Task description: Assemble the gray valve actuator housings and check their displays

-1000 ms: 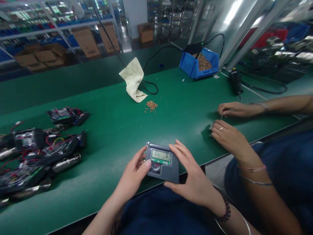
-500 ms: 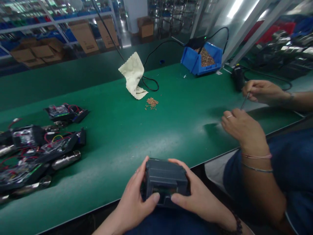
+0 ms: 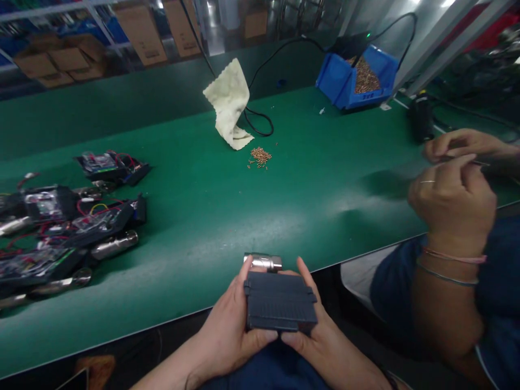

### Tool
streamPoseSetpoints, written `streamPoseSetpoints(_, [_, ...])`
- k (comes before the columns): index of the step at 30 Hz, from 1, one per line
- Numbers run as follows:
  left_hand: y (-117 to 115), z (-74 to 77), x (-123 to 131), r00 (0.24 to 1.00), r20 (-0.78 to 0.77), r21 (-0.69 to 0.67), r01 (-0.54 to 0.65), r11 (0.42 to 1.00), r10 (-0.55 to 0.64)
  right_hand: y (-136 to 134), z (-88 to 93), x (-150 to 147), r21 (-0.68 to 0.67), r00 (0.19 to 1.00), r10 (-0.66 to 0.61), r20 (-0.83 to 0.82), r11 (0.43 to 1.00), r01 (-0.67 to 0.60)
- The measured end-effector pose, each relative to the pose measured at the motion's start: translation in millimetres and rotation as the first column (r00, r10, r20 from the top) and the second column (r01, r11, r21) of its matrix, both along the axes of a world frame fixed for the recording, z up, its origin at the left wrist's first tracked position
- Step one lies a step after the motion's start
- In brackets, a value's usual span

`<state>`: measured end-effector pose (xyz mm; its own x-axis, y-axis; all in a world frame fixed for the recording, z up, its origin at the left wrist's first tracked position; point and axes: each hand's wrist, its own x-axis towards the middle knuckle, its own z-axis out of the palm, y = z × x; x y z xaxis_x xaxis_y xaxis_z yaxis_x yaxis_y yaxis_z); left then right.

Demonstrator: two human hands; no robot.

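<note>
A dark grey plastic housing is held between my two hands at the table's front edge, its ribbed face turned up. My left hand grips its left side, thumb along the near edge. My right hand closes on the right side, that thumb also at the near edge. Just beyond the housing shows a shiny metal cylinder; whether it is joined to the housing I cannot tell. Farther off on the green table lies a small pile of copper-coloured screws.
Several opened dark units with wires and metal cylinders lie at the left. A pale cloth stands crumpled behind the screws. A blue bin holds more small copper-coloured parts. At right, a co-worker's hands hold a thin item.
The housing has been tilted in my hands, so its ribbed face shows and the metal cylinder has come into view. The co-worker's hands have shifted right, and the whole view has moved slightly.
</note>
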<state>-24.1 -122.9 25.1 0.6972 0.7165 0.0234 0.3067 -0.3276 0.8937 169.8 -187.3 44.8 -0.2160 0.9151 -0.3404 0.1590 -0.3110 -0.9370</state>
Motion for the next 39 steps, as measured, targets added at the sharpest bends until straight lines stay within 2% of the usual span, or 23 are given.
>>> streamPoseSetpoints(5, [0,3.2,3,1.0,-0.02,-0.082,0.006,0.997,-0.008,-1,5.7,-4,-0.093,0.997,-0.076,-0.032,0.993,0.073])
streamPoseSetpoints(9, [-2,1.1,5,0.997,0.02,-0.183,-0.067,0.981,0.072,0,5.2,-3,-0.075,0.993,-0.115,-0.018,0.991,0.113])
streamPoseSetpoints(12, [-2,2.3,8,0.989,0.072,-0.275,-0.107,0.955,0.131,0,1.0,-3,-0.037,0.981,-0.177,-0.075,0.984,0.175])
streamPoseSetpoints(15, [1,6.0,11,0.979,0.08,-0.297,-0.154,0.942,0.186,3,0.3,0,-0.052,0.96,-0.236,-0.149,0.972,0.23])
streamPoseSetpoints(17, [3,9.1,12,0.981,0.059,-0.285,-0.163,0.945,0.187,9,3.9,3,-0.05,0.962,-0.244,-0.124,0.97,0.239])
streamPoseSetpoints(19, [7,11.2,13,0.988,0.024,-0.252,-0.145,0.957,0.156,18,10.2,9,-0.007,0.98,-0.191,-0.062,0.982,0.191])
streamPoseSetpoints(21, [13,9.9,14,0.994,-0.016,-0.161,-0.109,0.981,0.108,30,15.7,16,0.075,0.994,-0.108,0.009,0.991,0.107])
streamPoseSetpoints(23, [26,3.8,17,0.997,-0.015,0.057,-0.081,0.995,0.082,43,16.4,24,0.234,0.993,-0.05,0.107,0.972,0.024])
streamPoseSetpoints(24, [36,-0.8,20,0.997,0.008,0.208,-0.073,0.975,0.073,50,13.9,30,0.355,0.982,-0.049,0.183,0.935,-0.02])
streamPoseSetpoints(25, [48,-5.9,25,0.998,0.038,0.368,-0.068,0.927,0.058,59,9.6,36,0.488,0.959,-0.073,0.273,0.87,-0.072])
streamPoseSetpoints(27, [75,-15.4,42,0.995,0.1,0.644,-0.081,0.761,0.021,77,-2.9,50,0.72,0.87,-0.216,0.443,0.665,-0.201])
streamPoseSetpoints(29, [101,-22.9,64,0.99,0.143,0.814,-0.123,0.568,0.009,96,-17.1,66,0.836,0.746,-0.43,0.508,0.456,-0.306])
streamPoseSetpoints(31, [119,-29.1,86,0.982,0.185,0.895,-0.179,0.408,0.025,112,-29.2,82,0.867,0.678,-0.543,0.496,0.349,-0.355])
streamPoseSetpoints(33, [126,-36.2,104,0.978,0.203,0.93,-0.206,0.304,0.043,121,-37.9,97,0.876,0.643,-0.597,0.48,0.294,-0.381])
streamPoseSetpoints(35, [126,-45.7,116,0.983,0.182,0.955,-0.186,0.231,0.037,123,-43.8,108,0.877,0.608,-0.64,0.47,0.264,-0.4])
streamPoseSetpoints(39, [125,-67.4,125,0.994,0.103,0.989,-0.097,0.109,-0.048,115,-51.4,122,0.874,0.53,-0.705,0.47,0.288,-0.392])
